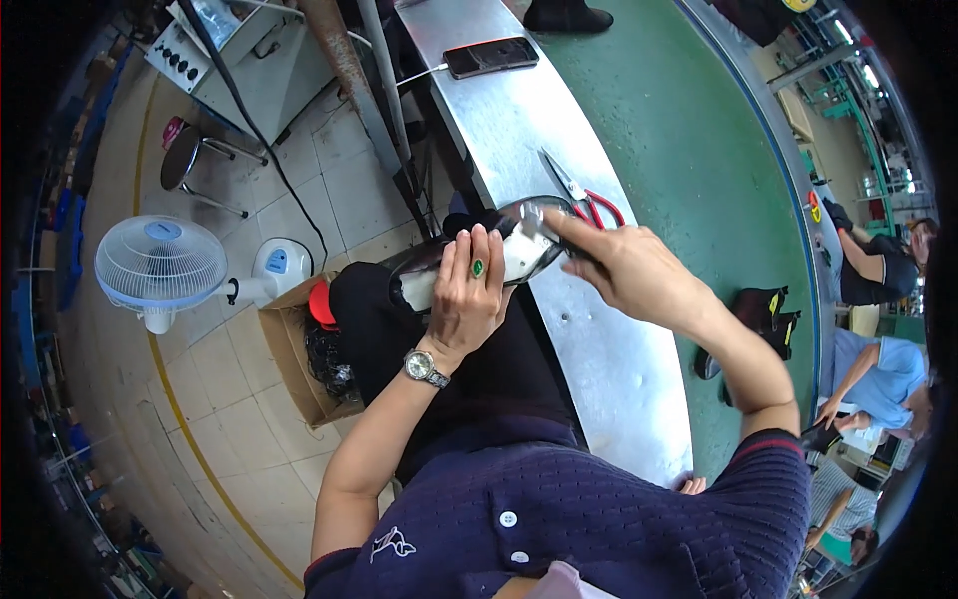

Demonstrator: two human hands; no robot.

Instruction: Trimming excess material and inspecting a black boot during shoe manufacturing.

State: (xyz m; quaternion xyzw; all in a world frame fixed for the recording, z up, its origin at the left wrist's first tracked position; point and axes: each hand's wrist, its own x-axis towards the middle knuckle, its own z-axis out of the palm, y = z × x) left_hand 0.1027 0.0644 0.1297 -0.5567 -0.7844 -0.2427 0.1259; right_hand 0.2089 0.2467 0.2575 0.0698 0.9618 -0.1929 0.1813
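A dark shoe [521, 258] lies across my lap with its whitish underside up. My left hand [469, 290] is closed around its middle, fingers laid over the underside. Closed on the handle of a small hammer, my right hand [639, 275] holds the metal hammer head [532, 218] over the shoe's right end. Whether the head touches the shoe I cannot tell. Just beyond the right hand, red-handled scissors [596, 207] lie on the metal bench [609, 369].
A phone [491, 58] with a white cable lies farther along the bench. Beyond the bench runs a green surface [649, 110] with dark boots [760, 309] on it. To my left are a cardboard box [289, 349], a fan [165, 262] and a stool [182, 155]. Several people work at far right.
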